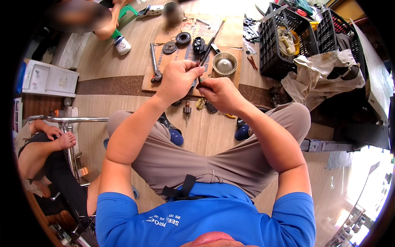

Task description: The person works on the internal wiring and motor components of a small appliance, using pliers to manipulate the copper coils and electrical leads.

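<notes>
"Blue shirt (214,214) closest, then grey-brown trousers (164,160) with the knees wide. What's being worked on?"

"One dark strand (208,49), held up over the cardboard (148,84) on the floor, between its middle and its near edge. Cable or stiff rod, I can't tell."

"And the hands?"

"Two, both pinching it. Left hand (179,80) grips it between thumb and fingers; right hand (224,94) pinches it just nearer the person, fingers curled."

"Count the rest for me."

"On the cardboard: one hammer (154,61) along the left edge, one black ring (183,38) and one dark disc (169,47) left of centre, one black part (199,45) near the middle, one pale fan wheel (225,64) by the right edge. Off the near edge, on the floor: one rotor (187,109) with a shaft, one yellowish part (200,103), one dark round part (211,107)."

"Anything in the way?"

"Both hands and forearms hide part of the near edge. The fan wheel sits near the right hand. Past the right edge stand two black crates (269,53), with a pale cloth (325,78) draped at the nearer side."

"Which way does the strand point?"

"Its long axis runs from the hands toward the far edge, leaning right, and ends in a yellowish tip."
</notes>
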`<state>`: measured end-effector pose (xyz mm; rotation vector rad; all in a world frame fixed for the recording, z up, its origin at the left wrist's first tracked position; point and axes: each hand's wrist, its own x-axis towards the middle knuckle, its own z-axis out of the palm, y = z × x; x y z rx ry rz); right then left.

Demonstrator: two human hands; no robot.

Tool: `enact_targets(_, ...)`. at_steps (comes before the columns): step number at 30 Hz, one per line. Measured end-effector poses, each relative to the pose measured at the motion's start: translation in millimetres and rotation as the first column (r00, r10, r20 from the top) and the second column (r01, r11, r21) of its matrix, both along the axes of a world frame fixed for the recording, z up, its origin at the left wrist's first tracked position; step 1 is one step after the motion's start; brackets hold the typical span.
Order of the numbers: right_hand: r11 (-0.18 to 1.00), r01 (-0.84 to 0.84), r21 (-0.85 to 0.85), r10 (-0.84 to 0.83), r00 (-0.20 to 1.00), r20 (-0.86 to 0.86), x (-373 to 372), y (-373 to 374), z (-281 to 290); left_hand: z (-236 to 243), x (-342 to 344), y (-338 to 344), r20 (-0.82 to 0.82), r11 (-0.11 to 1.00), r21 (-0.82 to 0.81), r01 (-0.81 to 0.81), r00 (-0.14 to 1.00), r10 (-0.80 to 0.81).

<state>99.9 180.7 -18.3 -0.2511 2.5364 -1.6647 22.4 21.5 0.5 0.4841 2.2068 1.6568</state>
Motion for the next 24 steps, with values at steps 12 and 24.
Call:
enact_targets(12,0.99,0.081,0.119,-0.08,0.997,-0.015,2,-10,3,1,2,0,-0.211,0.985,-0.168,0.039,0.975,-0.074)
enact_targets(24,0.966,-0.039,-0.255,0.079,0.986,0.149,3,1,0,6,-7,-11,0.254,0.939,0.285,0.195,0.929,-0.27)
